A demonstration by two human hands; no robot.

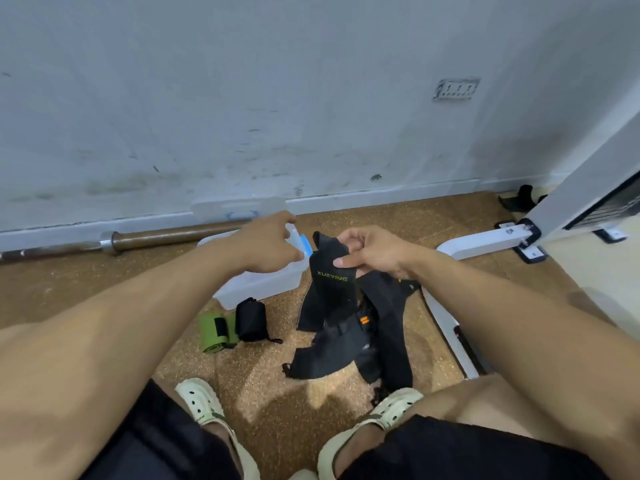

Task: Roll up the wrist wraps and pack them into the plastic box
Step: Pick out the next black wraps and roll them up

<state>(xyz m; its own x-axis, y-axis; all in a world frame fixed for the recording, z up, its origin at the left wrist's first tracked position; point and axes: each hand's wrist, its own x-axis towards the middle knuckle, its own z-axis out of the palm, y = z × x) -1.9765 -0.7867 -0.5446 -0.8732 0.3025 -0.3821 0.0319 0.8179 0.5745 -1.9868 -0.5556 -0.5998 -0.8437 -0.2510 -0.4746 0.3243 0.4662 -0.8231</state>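
My right hand (pixel 372 251) pinches the top end of a black wrist wrap (pixel 330 282) with green lettering, and the wrap hangs down unrolled. Below it lies a loose pile of black wraps (pixel 349 344) with orange tabs. My left hand (pixel 272 242) reaches over the clear plastic box (pixel 258 285) with a blue latch, fingers near its right rim; whether it grips the rim is hidden. A rolled green wrap (pixel 216 332) and a rolled black wrap (pixel 251 318) lie on the floor just in front of the box.
The box lid (pixel 239 206) leans against the wall. A barbell (pixel 114 240) lies along the baseboard at left. A white machine frame (pixel 485 244) stands at right. My feet in pale clogs (pixel 202 401) sit on the brown floor.
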